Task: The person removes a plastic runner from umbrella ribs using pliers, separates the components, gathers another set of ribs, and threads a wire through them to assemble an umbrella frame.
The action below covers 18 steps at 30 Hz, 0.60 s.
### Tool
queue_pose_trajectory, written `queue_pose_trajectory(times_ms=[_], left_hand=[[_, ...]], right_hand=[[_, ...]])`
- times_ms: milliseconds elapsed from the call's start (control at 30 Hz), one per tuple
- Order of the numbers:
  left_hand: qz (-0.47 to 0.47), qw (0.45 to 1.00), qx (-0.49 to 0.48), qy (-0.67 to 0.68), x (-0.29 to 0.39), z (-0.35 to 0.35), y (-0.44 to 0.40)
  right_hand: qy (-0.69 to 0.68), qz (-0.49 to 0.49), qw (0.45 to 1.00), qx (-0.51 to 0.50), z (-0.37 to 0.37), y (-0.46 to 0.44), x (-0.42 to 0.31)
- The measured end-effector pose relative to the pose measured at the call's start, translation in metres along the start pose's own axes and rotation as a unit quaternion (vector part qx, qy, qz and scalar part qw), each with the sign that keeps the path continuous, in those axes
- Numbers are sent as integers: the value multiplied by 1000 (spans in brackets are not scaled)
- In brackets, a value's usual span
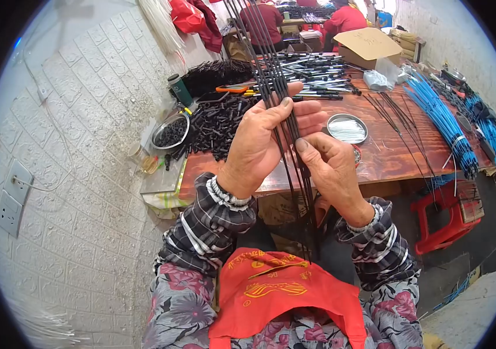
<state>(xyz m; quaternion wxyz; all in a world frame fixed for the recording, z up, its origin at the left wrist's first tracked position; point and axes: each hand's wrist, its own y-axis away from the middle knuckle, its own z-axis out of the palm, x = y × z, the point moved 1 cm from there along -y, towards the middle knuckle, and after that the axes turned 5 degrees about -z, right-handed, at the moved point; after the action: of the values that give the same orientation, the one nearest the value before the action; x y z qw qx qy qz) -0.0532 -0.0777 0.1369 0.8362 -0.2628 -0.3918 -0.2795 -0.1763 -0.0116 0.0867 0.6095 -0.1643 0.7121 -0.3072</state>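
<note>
A bundle of long, thin black rods (268, 64) runs steeply from the top of the view down toward my lap. My left hand (255, 139) supports it around the middle, thumb laid across the rods and fingers stretched out behind them. Just below, my right hand (336, 171) is closed on the same rods, pinching with thumb and curled fingers. The rods' lower ends hang past the table edge above a red apron (294, 279). Behind my left hand lies a heap of short black tubular parts (216, 125).
On the wooden table (384, 160) stand a round tin of thin white sticks (347, 129), a bowl of black rings (171, 131) and a cardboard box (369, 46). Blue rod bundles (443, 125) lie at right, above a red stool (425, 218). Two people sit farther back.
</note>
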Motion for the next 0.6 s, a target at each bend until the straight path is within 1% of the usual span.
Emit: queue_pose_trajectory(times_ms=[33, 67, 167, 333, 433, 600], left_hand=[[-1, 1000, 8, 13, -2, 2, 1], [-1, 1000, 15, 26, -3, 2, 0], [0, 999, 23, 27, -7, -1, -2], [-7, 1000, 26, 5, -12, -7, -5], [0, 999, 38, -5, -16, -6, -4], [-5, 999, 47, -2, -19, -9, -4]], right_hand=[[18, -21, 999, 18, 0, 0, -1], [18, -21, 999, 18, -1, 1, 0], [170, -99, 979, 46, -4, 3, 0], [151, -72, 981, 93, -5, 2, 6], [34, 57, 997, 31, -5, 2, 11], [43, 30, 999, -4, 0, 2, 7]])
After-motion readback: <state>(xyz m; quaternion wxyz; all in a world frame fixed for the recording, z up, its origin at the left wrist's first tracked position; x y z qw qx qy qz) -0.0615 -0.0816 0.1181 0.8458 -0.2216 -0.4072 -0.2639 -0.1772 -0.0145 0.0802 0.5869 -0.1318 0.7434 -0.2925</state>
